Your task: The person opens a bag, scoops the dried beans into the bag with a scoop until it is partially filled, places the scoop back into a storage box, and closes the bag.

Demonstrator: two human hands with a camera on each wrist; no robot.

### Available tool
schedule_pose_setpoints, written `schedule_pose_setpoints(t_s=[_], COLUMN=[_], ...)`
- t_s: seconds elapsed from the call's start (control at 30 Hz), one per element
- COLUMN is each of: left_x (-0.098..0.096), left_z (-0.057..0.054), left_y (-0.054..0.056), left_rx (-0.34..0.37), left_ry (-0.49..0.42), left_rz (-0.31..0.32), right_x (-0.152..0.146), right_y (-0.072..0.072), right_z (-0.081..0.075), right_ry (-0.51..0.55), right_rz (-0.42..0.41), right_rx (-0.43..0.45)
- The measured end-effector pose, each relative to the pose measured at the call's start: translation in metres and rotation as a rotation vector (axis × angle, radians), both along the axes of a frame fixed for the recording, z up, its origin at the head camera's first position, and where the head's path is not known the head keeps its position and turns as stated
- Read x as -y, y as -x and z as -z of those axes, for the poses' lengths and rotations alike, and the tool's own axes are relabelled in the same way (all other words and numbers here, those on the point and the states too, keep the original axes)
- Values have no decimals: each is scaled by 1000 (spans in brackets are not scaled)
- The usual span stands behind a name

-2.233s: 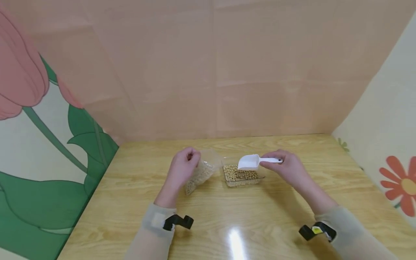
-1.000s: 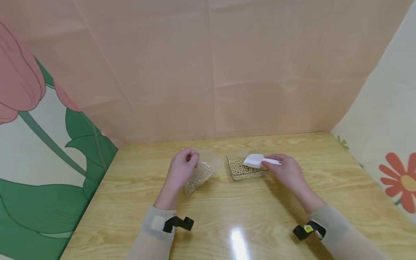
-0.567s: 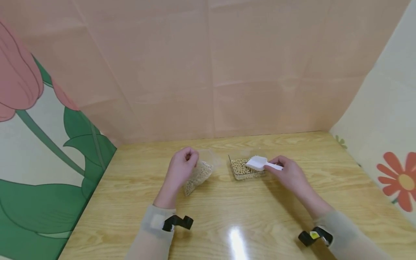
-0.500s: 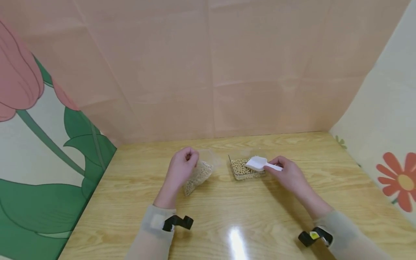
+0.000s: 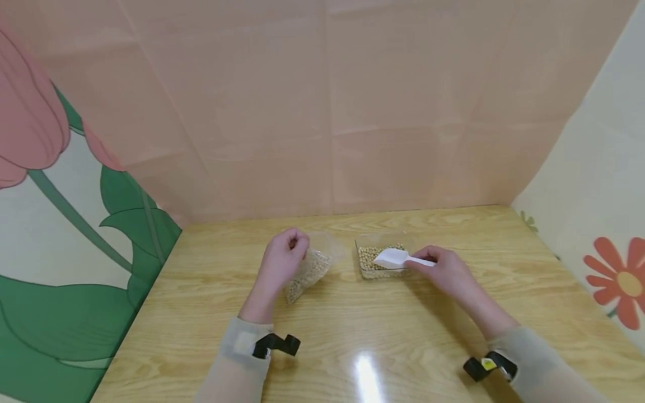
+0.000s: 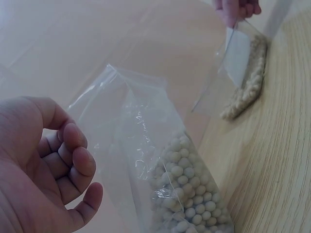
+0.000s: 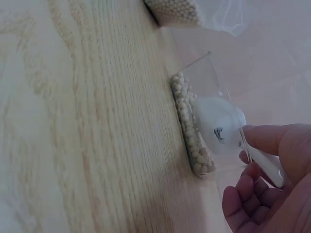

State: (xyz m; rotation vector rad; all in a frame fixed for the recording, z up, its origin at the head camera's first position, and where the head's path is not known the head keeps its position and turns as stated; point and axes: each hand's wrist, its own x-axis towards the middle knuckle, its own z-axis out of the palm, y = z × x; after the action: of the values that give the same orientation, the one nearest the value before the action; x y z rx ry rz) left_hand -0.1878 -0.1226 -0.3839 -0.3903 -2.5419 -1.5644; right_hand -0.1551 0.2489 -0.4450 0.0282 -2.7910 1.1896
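In the head view my left hand (image 5: 284, 252) pinches the upper edge of a clear plastic bag (image 5: 309, 274), its fingers curled. Pale round beans (image 6: 194, 204) fill the bag's lower part, and its top stands slack. My right hand (image 5: 445, 271) grips a white scoop (image 5: 392, 258) by the handle, thumb on top. The scoop's bowl is tilted down inside a clear rectangular container (image 5: 385, 273), over and partly among the beans (image 5: 370, 257) lying there. Through the container's clear wall, the right wrist view shows the scoop bowl (image 7: 214, 121) and a dark mark on it.
A light wood-grain table (image 5: 322, 330) bears the bag and container. Behind it rises a pink backdrop (image 5: 322, 140). Flower-patterned panels stand at the left (image 5: 60, 313) and right (image 5: 589, 196). Each wrist wears a black camera mount.
The scoop has lowered from above the container into it and swung its bowl slightly left. The container has shifted a little right. My left hand and the bag stay put.
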Motion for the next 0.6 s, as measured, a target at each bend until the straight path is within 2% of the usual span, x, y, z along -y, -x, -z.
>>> schedule_pose_setpoints(t_s=[0.2,0.4,0.43,0.53,0.6], left_x=[-1,1,1,1,1], left_z=[2,2,2,3,2], left_y=[1,2,2,2,2], left_rx=[0,5,7,19,30], left_ry=[-3,-12,-17,-28,-45], left_rz=[2,-4,-5,-12,-22], right_x=[5,-2,-9,-15,-15], right_y=[-2,2,7,10,9], right_z=[0,6,14,16,11], right_ry=[-21,29,49,33,2], right_rz=[-11,-82,-111,-155,-162], right_rx=[21,-51,-88,-109,-93])
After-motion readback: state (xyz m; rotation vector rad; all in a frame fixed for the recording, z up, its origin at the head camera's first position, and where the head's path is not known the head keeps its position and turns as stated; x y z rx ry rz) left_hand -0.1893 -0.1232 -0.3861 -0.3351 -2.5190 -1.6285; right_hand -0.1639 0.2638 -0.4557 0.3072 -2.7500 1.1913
